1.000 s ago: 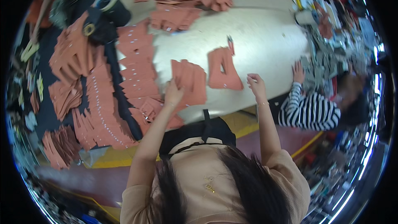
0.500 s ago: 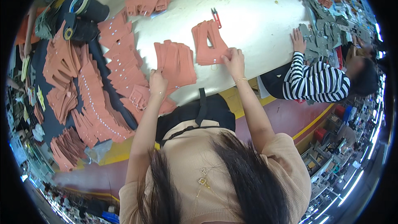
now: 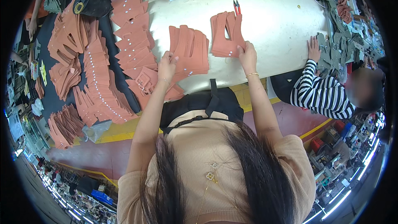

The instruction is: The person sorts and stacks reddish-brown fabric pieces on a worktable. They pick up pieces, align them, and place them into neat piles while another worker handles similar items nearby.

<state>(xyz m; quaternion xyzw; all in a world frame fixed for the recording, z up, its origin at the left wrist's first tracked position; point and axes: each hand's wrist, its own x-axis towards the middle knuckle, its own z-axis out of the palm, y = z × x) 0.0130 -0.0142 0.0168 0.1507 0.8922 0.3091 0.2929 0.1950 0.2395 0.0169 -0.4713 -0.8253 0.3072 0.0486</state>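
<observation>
My right hand (image 3: 248, 57) pinches the lower right corner of a neat stack of salmon-coloured leather pieces (image 3: 227, 46) with a slot in the middle. Its thumb lies on top of the stack. To the left, my left hand (image 3: 167, 67) has its fingers closed at the left edge of a second, fanned pile of salmon leather pieces (image 3: 194, 54). How many pieces it grips is hidden. Red-handled thread snips (image 3: 237, 8) lie just beyond the right stack, dark tips pointing away.
Overlapping salmon leather pieces (image 3: 134, 43) and a square buckle piece (image 3: 146, 79) lie at left. More piles (image 3: 99, 79) cover a dark surface beside black rolls (image 3: 96, 6). A person in striped sleeves (image 3: 321, 93) rests a hand on the pale table (image 3: 269, 16), near grey pieces (image 3: 329, 52).
The view has shifted, so the table's contents appear further right and most sit higher. My left hand's thumb now reaches over the left pile's edge; my right hand keeps its pinch on the right stack.
</observation>
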